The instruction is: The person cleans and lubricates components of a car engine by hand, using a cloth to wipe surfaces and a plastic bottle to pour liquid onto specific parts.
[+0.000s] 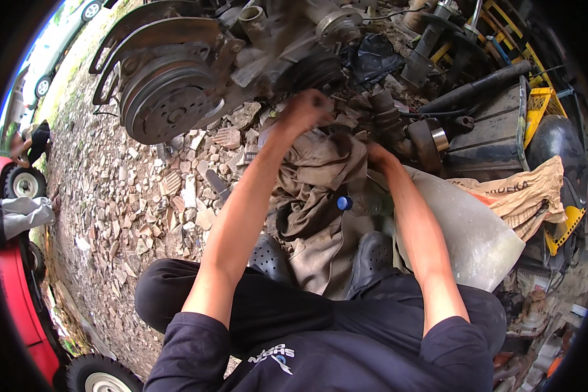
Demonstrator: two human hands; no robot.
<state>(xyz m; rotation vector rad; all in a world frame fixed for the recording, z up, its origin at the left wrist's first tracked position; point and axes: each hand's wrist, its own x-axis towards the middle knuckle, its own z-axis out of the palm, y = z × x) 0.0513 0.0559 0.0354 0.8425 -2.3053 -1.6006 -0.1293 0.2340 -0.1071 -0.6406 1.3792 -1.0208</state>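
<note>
A bunched brown cloth (323, 160), grimy and folded, lies on the ground in front of my feet. Over its far edge is my left hand (305, 112), smeared by motion; its fingers look curled, but what they hold, if anything, does not show. My right hand (376, 155) is at the cloth's right side, its fingers hidden by the folds. A blue round cap (344, 203) shows beside the cloth's near right part. Just beyond my left hand are dark, greasy metal parts (310, 70), partly blurred.
A large brake disc with its hub (173, 104) stands at the far left on broken-tile rubble (144, 209). To the right are a grey sheet (464, 225), a crumpled tan sack (519, 196), a shock absorber (477, 85) and a dark metal box (493, 137). A red vehicle (23, 294) is at left.
</note>
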